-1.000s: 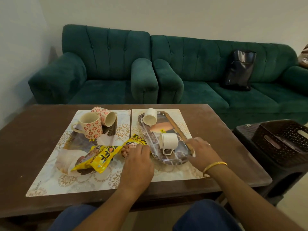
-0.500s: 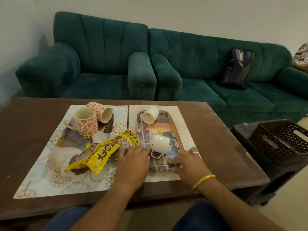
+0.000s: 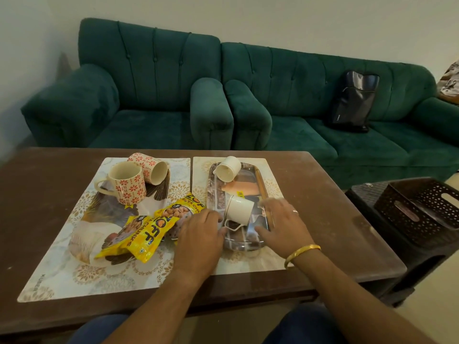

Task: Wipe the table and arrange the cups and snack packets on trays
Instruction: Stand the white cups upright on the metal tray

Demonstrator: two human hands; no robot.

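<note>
Two white cups [image 3: 238, 209] lie tipped, loose, on the tray [image 3: 244, 245]. My left grip [image 3: 198, 234] sits at its left rim; I cannot tell if it clamps. My right grip [image 3: 283, 224] rests spread across the right rim. Any uneven tug could roll them onto the surface [image 3: 335, 219].

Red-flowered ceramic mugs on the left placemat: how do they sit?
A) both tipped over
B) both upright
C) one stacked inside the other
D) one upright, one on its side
D: the nearer red-flowered ceramic mug stands upright with its handle to the left, while the farther red-flowered mug lies on its side just behind it, its open mouth showing.
</note>
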